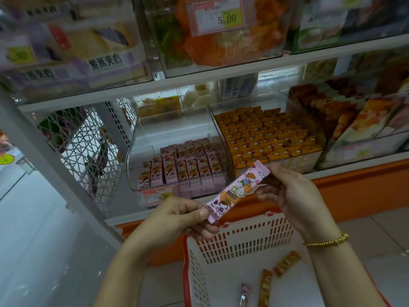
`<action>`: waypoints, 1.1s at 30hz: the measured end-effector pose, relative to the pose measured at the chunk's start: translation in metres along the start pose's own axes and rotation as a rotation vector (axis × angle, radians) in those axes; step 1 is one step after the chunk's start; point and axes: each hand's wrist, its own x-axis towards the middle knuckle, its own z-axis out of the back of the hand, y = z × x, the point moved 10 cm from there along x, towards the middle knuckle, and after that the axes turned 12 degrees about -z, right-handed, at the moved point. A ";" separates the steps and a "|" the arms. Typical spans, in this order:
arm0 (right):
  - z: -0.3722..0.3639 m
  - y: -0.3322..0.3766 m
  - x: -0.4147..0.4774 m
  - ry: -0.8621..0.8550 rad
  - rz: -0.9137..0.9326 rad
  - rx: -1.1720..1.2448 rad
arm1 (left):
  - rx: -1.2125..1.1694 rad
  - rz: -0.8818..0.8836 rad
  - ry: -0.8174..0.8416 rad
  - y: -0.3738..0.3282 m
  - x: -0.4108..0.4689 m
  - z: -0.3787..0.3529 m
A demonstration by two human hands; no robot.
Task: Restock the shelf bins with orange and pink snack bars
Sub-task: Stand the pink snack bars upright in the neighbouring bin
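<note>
I hold one pink snack bar (238,192) slanted in front of the shelf. My left hand (177,218) pinches its lower end and my right hand (290,196) pinches its upper end. Behind it, a clear bin (137,151) holds rows of upright pink bars (183,165) in its front part, with bare room at the back. The clear bin (318,131) to its right is packed with orange bars (267,138). Below my hands, a white basket (239,240) with a red rim holds two orange bars (287,262) and one pink bar (244,293).
A white lattice divider (88,147) stands left of the pink bin. Price tags hang on the shelf front (157,194). The upper shelf holds bins of other packaged snacks (221,41). More packaged goods (358,120) fill the bin at right. An orange plinth (365,191) runs under the shelf.
</note>
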 end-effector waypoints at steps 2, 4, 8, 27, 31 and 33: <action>0.000 0.001 0.000 0.004 -0.002 -0.018 | 0.011 0.024 0.020 0.002 0.000 -0.001; 0.000 0.000 0.002 0.004 -0.008 -0.037 | 0.018 0.047 0.041 0.004 -0.001 -0.003; -0.001 -0.005 0.003 -0.012 -0.051 -0.157 | 0.055 0.077 0.040 0.010 -0.002 -0.001; -0.044 0.007 -0.006 0.269 0.091 -0.482 | -0.598 0.261 -0.203 0.024 -0.003 0.008; -0.063 0.022 0.001 0.318 0.193 -0.512 | -0.637 0.210 -0.138 0.014 -0.002 -0.001; -0.068 0.027 0.009 0.290 0.234 -0.534 | -0.621 0.145 -0.219 0.012 0.001 0.010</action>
